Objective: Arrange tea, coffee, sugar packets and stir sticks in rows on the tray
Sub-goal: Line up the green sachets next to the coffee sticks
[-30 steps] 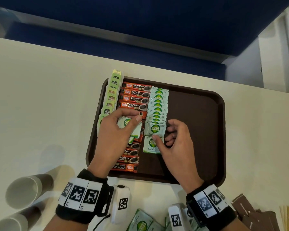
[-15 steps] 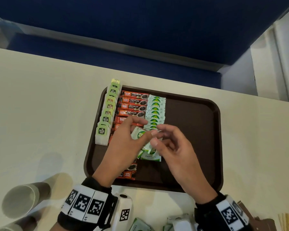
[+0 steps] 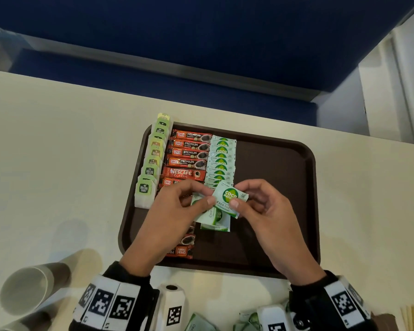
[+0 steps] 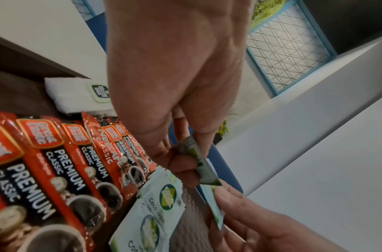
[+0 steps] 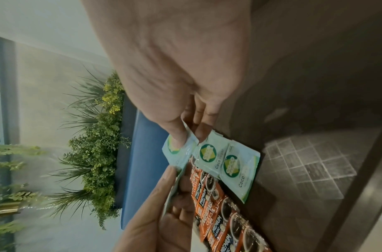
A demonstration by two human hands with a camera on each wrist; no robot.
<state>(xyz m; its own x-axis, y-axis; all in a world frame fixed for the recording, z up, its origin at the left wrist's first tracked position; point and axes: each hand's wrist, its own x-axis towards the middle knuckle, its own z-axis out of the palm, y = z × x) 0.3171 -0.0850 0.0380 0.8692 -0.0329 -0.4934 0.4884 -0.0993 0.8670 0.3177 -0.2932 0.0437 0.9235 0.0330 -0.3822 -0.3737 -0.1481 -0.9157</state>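
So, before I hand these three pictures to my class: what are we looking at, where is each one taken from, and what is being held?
No machine here: a person works with bare hands, wearing cameras. The wide picture comes from a head camera looking down; the two close ones come from cameras strapped to each wrist, looking along the fingers. On the table sits a brown tray with three rows: tea bags, coffee sticks and sugar packets. The right hand pinches one sugar packet, and the left hand pinches a few more. Paper cups lie at the near left.
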